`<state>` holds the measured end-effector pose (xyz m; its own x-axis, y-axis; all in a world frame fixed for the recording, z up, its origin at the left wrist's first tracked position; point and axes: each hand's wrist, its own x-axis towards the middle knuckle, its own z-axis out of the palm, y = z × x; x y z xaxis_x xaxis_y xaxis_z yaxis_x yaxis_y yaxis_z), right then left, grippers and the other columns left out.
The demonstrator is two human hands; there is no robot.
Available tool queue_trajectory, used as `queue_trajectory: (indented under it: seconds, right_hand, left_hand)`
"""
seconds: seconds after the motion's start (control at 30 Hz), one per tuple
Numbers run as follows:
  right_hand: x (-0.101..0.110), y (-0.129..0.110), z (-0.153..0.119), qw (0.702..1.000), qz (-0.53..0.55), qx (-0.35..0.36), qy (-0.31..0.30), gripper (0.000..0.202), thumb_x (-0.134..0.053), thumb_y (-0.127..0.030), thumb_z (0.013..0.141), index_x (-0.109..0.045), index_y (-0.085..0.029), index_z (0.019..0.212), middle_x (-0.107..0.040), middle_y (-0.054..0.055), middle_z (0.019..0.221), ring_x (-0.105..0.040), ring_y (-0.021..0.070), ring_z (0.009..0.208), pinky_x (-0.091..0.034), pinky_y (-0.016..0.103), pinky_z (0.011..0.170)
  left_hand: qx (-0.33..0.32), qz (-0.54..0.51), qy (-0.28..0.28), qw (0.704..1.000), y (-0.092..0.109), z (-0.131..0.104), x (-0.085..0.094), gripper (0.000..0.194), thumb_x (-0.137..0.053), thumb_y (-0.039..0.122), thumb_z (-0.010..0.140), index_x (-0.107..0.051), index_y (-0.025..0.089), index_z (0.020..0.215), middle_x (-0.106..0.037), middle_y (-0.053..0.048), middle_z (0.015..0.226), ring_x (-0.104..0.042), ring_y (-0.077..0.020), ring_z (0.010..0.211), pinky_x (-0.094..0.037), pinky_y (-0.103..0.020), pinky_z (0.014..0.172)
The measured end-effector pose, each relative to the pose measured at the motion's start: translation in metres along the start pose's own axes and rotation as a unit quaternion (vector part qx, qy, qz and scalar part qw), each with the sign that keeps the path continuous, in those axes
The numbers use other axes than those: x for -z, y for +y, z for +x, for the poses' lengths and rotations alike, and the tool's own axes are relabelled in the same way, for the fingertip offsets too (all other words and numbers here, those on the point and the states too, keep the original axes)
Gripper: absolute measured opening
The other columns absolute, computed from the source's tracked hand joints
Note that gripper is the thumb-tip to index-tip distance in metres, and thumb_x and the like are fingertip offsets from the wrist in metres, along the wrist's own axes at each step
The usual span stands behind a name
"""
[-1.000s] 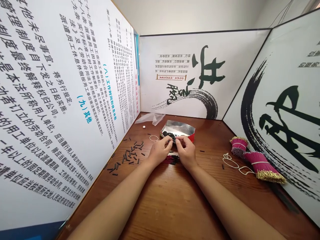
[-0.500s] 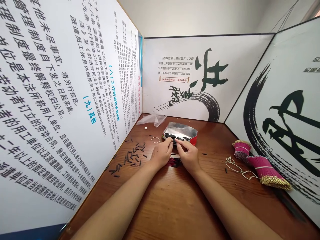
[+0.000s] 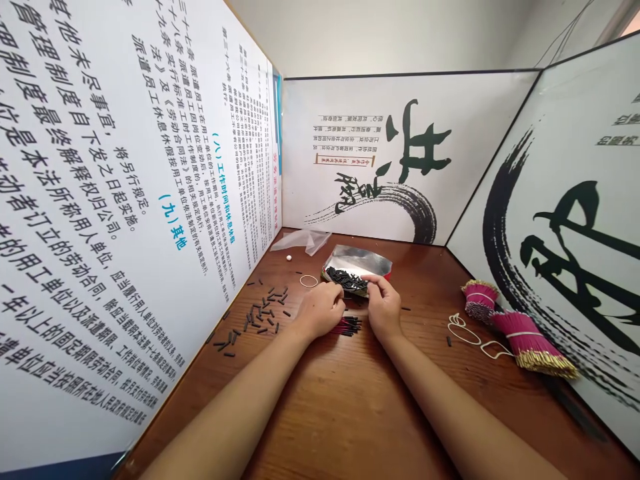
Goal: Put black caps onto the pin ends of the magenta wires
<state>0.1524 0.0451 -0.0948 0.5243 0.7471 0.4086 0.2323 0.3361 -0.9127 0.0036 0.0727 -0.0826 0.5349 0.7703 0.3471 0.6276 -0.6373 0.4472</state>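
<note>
Left hand [image 3: 321, 310]: curled, grip hidden | right hand [image 3: 384, 310]: near pouch [image 3: 358, 255], pinch unclear

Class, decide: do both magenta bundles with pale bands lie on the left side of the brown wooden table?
No: both bundles lie on the right side of the table, near the white panel with black brushwork.

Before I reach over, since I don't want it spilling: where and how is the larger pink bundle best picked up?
I'd grip the larger pink bundle around its middle at the white band, right hand from above. The band gathers it there, while the gold ends splay, and the panel crowds its far side.
</note>
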Motion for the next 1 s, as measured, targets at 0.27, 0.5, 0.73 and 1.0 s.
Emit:
queue_trajectory:
  seconds: [0.27,0.5,0.73,1.0]
  right_hand:
    - [-0.001,0.0,-0.001,1.0,-0.003,-0.002,0.001,0.022,-0.049,-0.031,0.075,-0.066,-0.017,0.079,-0.062,0.0,0.071,-0.051,0.0161,0.067,-0.041,0.028,0.066]
    - [0.001,-0.001,-0.004,1.0,-0.002,0.012,-0.012,0.02,-0.048,-0.03,0.078,-0.063,-0.018,0.078,-0.06,0.0,0.072,-0.05,0.0154,0.068,-0.039,0.026,0.065]
    - [0.013,-0.006,0.004,0.999,-0.029,0.024,0.004,0.018,-0.049,-0.031,0.078,-0.062,-0.019,0.08,-0.052,-0.003,0.063,-0.045,0.014,0.061,-0.036,0.026,0.06]
    - [0.125,-0.028,0.051,0.91,-0.397,0.121,0.015,0.024,-0.047,-0.029,0.077,-0.065,-0.019,0.088,-0.063,0.007,0.088,-0.055,0.0227,0.085,-0.042,0.037,0.082]
  left_hand:
    - [0.023,-0.105,0.088,0.99,-0.01,0.003,-0.006,0.024,-0.036,0.019,0.086,-0.054,0.02,0.071,-0.06,-0.003,0.08,-0.054,-0.0168,0.08,-0.039,-0.029,0.076]
    - [0.055,-0.142,0.093,0.984,-0.017,0.006,-0.009,0.021,-0.038,0.02,0.082,-0.05,0.02,0.066,-0.058,-0.001,0.072,-0.051,-0.016,0.072,-0.036,-0.028,0.069]
    - [0.045,-0.171,0.077,0.981,-0.022,0.008,-0.012,0.019,-0.039,0.019,0.08,-0.051,0.019,0.065,-0.058,0.0,0.069,-0.052,-0.0151,0.07,-0.037,-0.027,0.067]
    - [0.045,-0.189,0.083,0.977,-0.024,0.008,-0.014,0.018,-0.039,0.019,0.079,-0.05,0.019,0.065,-0.056,0.001,0.067,-0.051,-0.0148,0.069,-0.037,-0.026,0.067]
